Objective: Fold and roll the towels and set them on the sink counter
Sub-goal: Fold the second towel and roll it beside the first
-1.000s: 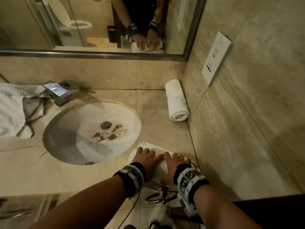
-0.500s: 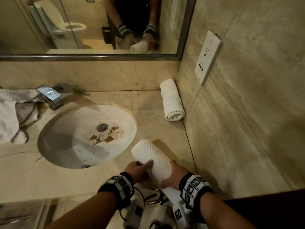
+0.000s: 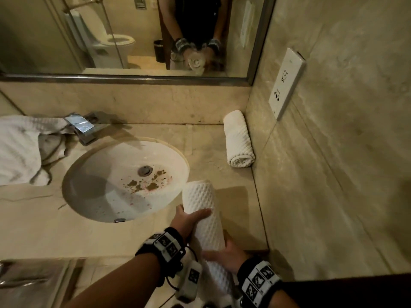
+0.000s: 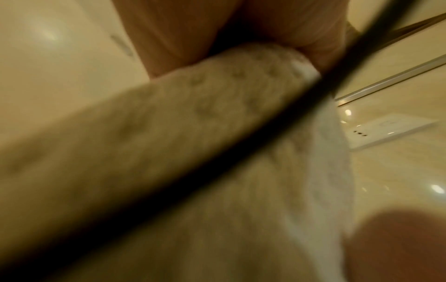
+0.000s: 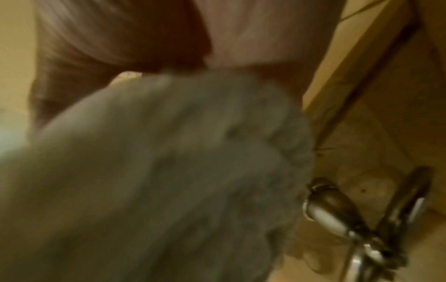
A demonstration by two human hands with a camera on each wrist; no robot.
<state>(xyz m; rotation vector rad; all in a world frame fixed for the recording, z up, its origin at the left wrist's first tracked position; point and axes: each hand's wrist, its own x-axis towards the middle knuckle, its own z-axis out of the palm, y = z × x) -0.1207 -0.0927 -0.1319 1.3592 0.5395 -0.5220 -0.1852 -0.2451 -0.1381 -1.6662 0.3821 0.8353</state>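
— Two hands on it? From above, the left hand (image 3: 189,221) and right hand (image 3: 224,255) both grip the rolled towel (image 3: 203,215), lifted over the counter (image 3: 106,238) edge beside the sink (image 3: 93,174).
— Wrist views add only blur, plus chrome fittings (image 5: 337,215) beneath.

My head camera looks steeply down from above the surface (image 3: 133,236), with the mirror (image 3: 133,36) along the top of the frame and the side wall filling the right. My left wrist camera sits almost against the rolled towel (image 4: 169,152), blurred, the wall socket plate (image 4: 386,131) at its right edge; head view shares both. My right wrist camera, equally close, faces the same towel from beneath
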